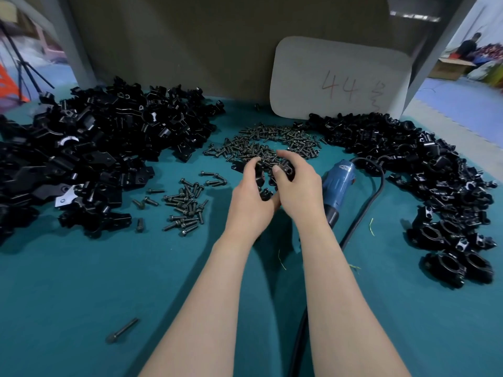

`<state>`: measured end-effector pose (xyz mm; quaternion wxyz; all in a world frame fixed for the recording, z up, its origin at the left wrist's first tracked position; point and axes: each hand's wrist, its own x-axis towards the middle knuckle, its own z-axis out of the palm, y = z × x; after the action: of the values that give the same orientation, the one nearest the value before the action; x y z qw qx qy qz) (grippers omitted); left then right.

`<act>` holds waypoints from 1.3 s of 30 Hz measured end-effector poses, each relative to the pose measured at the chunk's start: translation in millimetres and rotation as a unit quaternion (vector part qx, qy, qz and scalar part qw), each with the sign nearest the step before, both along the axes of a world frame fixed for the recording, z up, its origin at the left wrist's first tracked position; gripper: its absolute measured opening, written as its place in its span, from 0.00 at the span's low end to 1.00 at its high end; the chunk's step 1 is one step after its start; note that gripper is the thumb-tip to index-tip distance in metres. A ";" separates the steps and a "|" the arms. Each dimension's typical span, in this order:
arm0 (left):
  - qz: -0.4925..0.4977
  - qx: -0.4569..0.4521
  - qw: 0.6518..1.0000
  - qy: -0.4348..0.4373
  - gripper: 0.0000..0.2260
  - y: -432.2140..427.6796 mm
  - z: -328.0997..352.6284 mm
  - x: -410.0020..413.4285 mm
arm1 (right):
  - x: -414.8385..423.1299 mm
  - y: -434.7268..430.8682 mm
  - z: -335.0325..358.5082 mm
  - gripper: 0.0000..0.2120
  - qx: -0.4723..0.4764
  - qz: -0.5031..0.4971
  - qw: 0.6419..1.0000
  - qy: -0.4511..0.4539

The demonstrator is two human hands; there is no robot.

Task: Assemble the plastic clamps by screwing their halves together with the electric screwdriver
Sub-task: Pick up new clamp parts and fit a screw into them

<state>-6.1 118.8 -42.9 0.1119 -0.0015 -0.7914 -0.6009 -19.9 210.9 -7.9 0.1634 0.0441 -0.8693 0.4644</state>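
Head view at a green-topped bench: a grey card propped against the back panel carries "44" in red pen, with a further scrawl at its right edge too faint to read. A logo on the blue screwdriver is too small to make out; the tool lies on the cloth just right of the hands, its black cord looping round behind it and then running toward the near edge. Both hands meet at mid-bench, each closed on part of a black clamp: the left hand curls its fingers round one side, the right hand pinches the other with thumb on top. The clamp sits between them, at the near edge of a screw pile, and the hands hide most of it. A second scatter of screws lies to the left, and a lone bolt rests nearer the front edge. Loose clamp halves are heaped high on the left; smaller black parts curve down the right side, ending in ring-shaped finished clamps. Beyond the bench at right, a person sits among boxes, blurred.
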 end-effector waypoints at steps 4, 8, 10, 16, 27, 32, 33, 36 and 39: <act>0.062 0.009 0.998 0.032 0.18 2.5 1.5 0.5 | -0.4 -1.3 1.7 0.15 -0.038 0.029 0.998 -0.031; 0.095 0.100 0.990 0.024 0.10 -2.4 6.3 -3.5 | -0.8 0.2 3.1 0.21 -0.145 0.124 0.976 -0.103; 0.082 0.155 0.984 0.008 0.07 -4.0 7.7 -4.6 | -1.2 1.9 1.5 0.21 -0.214 0.163 0.957 -0.108; 0.014 0.309 0.951 -0.017 0.06 -6.2 10.5 -4.9 | -1.3 6.6 -1.1 0.16 -0.245 0.191 0.947 -0.075; 0.032 0.134 0.990 0.006 0.22 -0.7 7.9 -0.9 | -1.1 2.9 0.6 0.13 -0.141 0.008 0.990 -0.016; 0.049 0.004 0.999 0.011 0.18 0.1 7.1 3.1 | -2.1 0.9 -1.4 0.13 -0.096 0.028 0.994 -0.045; 0.058 -0.002 0.998 0.013 0.17 -0.4 7.0 3.4 | -2.3 0.7 -1.1 0.12 -0.094 0.037 0.994 -0.047; 0.071 -0.004 0.997 0.022 0.16 -1.5 7.2 4.7 | -2.2 -0.6 0.7 0.11 -0.062 0.067 0.994 -0.056; 0.070 -0.002 0.997 0.022 0.18 -1.1 8.0 5.7 | -3.4 -0.3 0.1 0.09 -0.046 0.079 0.994 -0.064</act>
<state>-0.4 117.7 -34.9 0.1715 0.0408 -0.7880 -0.5899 -23.4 210.6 -7.8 0.0720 0.0749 -0.8497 0.5170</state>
